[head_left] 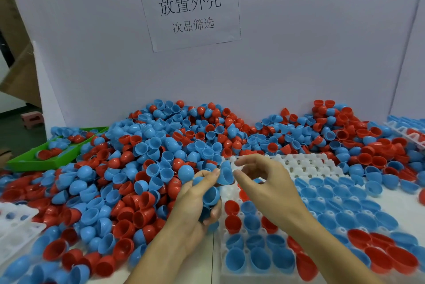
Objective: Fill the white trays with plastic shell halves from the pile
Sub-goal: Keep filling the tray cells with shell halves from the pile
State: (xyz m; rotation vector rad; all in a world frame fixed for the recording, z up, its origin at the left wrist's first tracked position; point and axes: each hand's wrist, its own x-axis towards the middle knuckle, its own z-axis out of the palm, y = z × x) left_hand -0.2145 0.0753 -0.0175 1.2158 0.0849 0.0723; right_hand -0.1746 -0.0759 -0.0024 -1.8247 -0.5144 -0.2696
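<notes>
A big pile of red and blue plastic shell halves (161, 150) covers the table from the left to the far right. A white tray (308, 164) lies at the front right, its near rows filled with blue and red halves and its far rows bare. My left hand (197, 205) is shut on several blue shell halves, with one blue half (226, 173) pinched at its fingertips above the tray's left edge. My right hand (259, 180) hovers just right of that half, fingers spread and holding nothing.
A green tray (46, 162) with a few shells sits at the far left. Part of another white tray (13, 226) shows at the left edge, and stacked trays (407, 132) at the far right. A white board with a paper sign (190, 8) closes the back.
</notes>
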